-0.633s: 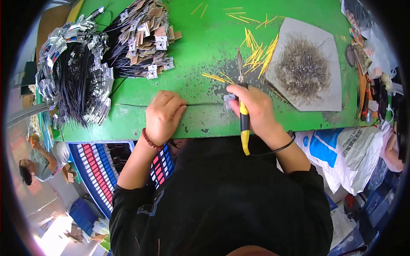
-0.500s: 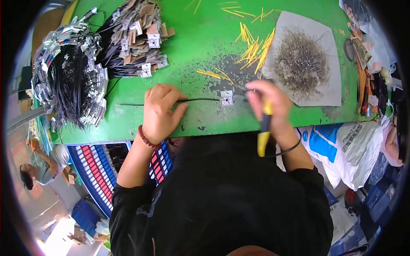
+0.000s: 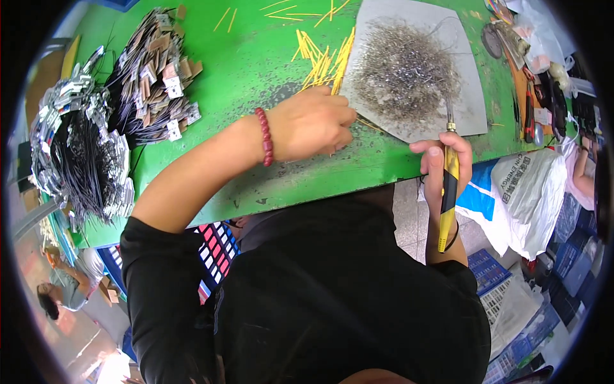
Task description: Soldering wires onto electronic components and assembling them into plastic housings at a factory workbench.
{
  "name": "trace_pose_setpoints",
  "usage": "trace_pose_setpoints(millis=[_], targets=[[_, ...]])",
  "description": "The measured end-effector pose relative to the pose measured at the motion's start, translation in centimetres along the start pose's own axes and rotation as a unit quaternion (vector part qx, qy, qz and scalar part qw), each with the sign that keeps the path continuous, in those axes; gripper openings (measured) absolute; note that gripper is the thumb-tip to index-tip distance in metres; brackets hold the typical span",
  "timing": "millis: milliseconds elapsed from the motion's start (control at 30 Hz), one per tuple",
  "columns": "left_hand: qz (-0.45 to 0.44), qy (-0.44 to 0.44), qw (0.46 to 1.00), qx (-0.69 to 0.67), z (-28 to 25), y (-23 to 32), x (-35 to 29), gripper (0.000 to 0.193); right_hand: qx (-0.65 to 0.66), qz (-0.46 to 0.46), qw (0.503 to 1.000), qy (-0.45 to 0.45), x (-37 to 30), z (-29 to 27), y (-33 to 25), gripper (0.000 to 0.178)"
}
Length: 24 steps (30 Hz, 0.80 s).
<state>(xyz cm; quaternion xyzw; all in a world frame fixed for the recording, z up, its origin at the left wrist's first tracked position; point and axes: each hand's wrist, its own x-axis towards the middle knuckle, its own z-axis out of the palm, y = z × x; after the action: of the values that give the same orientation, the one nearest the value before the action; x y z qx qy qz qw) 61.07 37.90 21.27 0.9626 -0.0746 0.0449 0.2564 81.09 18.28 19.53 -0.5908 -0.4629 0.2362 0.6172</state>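
My right hand (image 3: 449, 159) is wrapped round the yellow and black handle of a soldering iron (image 3: 449, 185). Its metal tip points away from me, at the near right edge of a heap of grey, gritty metal waste (image 3: 406, 70) on a pale sheet (image 3: 472, 118). My left hand (image 3: 313, 125) is closed, low over the table beside the sheet's left edge, and its curled fingers hide what they may hold. Thin yellow sticks (image 3: 329, 61) lie just beyond it. The small white square piece and its black cable are out of sight.
On the left of the green table (image 3: 236, 77) are bundles of black cables with silver connectors (image 3: 83, 147) and a heap of cables with white and brown square ends (image 3: 157, 77). Tools (image 3: 529, 109) and bags crowd the right end. A person (image 3: 64, 285) is at far left.
My left hand has moved right from the black cable toward the sheet. My right hand has shifted right, bringing the iron's tip to the metal waste. The view has shifted too.
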Motion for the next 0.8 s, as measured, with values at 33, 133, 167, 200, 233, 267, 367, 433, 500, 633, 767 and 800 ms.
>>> trace_pose_setpoints(millis=[33, 133, 167, 200, 233, 267, 367, 433, 500, 633, 767, 800], targets=[[0.003, 0.002, 1.000, 0.029, 0.4, -0.1, 0.0, 0.011, -0.002, 0.000, 1.000, 0.005, 0.1, -0.3, 0.1, 0.022], [-0.003, 0.029, 0.995, 0.092, 1.0, 0.2, -0.5, 0.013, -0.003, 0.012, 1.000, 0.012, 0.3, -1.1, 0.4, 0.024], [-0.018, 0.037, 0.991, 0.124, 1.1, 0.7, -0.7, 0.014, -0.004, 0.010, 1.000, 0.007, 0.7, -1.2, 0.6, 0.031], [-0.052, 0.086, 0.990, 0.095, 1.2, 1.3, -1.0, 0.015, -0.005, 0.009, 1.000, 0.001, 1.0, -1.4, 0.7, 0.039], [-0.088, 0.130, 0.986, 0.058, 1.0, 2.0, -1.3, 0.015, -0.030, 0.009, 1.000, 0.002, 1.4, -1.8, 0.7, 0.049], [-0.115, 0.172, 0.978, 0.013, 0.6, 2.4, -1.2, 0.015, -0.061, 0.015, 0.998, 0.010, 1.5, -2.5, 0.5, 0.059], [-0.205, 0.222, 0.953, -0.007, -0.5, 3.4, -1.8, 0.015, -0.031, -0.014, 0.994, 0.102, 3.1, -4.1, 2.3, 0.063], [-0.231, 0.229, 0.946, 0.001, -0.1, 4.2, -2.3, 0.013, 0.001, 0.010, 0.996, 0.092, 3.9, -4.4, 2.7, 0.044], [-0.241, 0.260, 0.935, -0.019, 1.0, 4.9, -2.5, 0.013, -0.032, -0.010, 0.989, 0.142, 4.2, -4.2, 3.4, 0.028], [-0.230, 0.252, 0.940, -0.027, 1.6, 5.3, -1.6, 0.015, -0.010, -0.001, 0.992, 0.128, 4.4, -4.9, 4.3, 0.015], [-0.236, 0.278, 0.930, -0.036, 2.0, 5.1, -1.5, 0.015, -0.045, 0.029, 0.990, 0.129, 4.5, -4.4, 4.3, 0.014], [-0.235, 0.279, 0.930, -0.037, 1.9, 5.1, -1.7, 0.015, -0.047, 0.030, 0.990, 0.129, 4.6, -4.5, 4.3, 0.014]])
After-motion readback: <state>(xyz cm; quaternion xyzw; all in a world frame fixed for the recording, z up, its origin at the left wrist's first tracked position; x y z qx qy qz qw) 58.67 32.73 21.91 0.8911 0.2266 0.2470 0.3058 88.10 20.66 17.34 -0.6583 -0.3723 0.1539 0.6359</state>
